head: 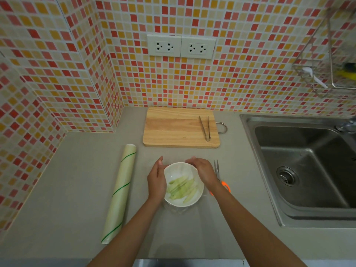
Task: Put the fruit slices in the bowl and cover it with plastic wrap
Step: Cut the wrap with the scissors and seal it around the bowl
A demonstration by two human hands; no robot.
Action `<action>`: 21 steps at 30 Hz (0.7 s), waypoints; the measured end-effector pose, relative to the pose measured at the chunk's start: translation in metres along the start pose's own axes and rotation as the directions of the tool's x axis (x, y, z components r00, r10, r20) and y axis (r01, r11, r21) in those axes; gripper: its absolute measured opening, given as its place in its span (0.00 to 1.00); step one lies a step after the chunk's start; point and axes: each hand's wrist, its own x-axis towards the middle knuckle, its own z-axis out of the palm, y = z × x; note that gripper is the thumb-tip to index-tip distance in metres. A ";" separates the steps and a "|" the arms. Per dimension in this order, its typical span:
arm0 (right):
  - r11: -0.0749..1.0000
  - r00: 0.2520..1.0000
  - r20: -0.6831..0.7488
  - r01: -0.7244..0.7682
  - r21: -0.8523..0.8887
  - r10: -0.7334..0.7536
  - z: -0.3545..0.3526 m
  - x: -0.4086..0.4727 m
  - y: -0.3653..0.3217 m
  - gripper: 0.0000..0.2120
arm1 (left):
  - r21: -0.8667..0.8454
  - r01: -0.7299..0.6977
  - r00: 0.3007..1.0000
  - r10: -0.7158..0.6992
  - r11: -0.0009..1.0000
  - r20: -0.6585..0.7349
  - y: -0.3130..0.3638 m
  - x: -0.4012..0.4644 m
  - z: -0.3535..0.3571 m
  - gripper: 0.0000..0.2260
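A white bowl [180, 201] stands on the grey counter, holding several pale green fruit slices [181, 187]. A sheet of clear plastic wrap [176, 210] lies over the bowl and trails toward the counter's front edge. My left hand [156, 180] presses flat against the bowl's left side with straight fingers. My right hand [203, 170] lies over the bowl's far right rim, fingers fairly straight, pressing the wrap down. The roll of plastic wrap [120, 191] lies to the left of the bowl.
A wooden cutting board [173, 128] with metal tongs [205, 128] sits behind the bowl. Orange-handled scissors [218, 174] lie just right of my right hand. A steel sink [304, 166] fills the right side. Tiled walls enclose the back and left.
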 end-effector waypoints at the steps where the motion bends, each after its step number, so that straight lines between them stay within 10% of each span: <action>1: 0.999 0.999 -0.007 0.038 0.007 -0.038 0.000 0.000 -0.004 0.17 | -0.001 -0.005 1.000 0.005 1.000 0.011 0.000 0.000 0.000 0.18; 7: 0.999 0.979 0.201 0.030 0.018 -0.033 0.001 -0.007 -0.007 0.15 | -0.033 0.000 0.998 0.002 0.999 0.056 -0.002 0.003 0.000 0.17; 21: 0.992 0.992 0.050 0.117 0.035 -0.119 0.000 -0.018 0.010 0.15 | 0.129 -0.001 0.978 -0.026 0.992 0.205 0.010 0.016 0.003 0.25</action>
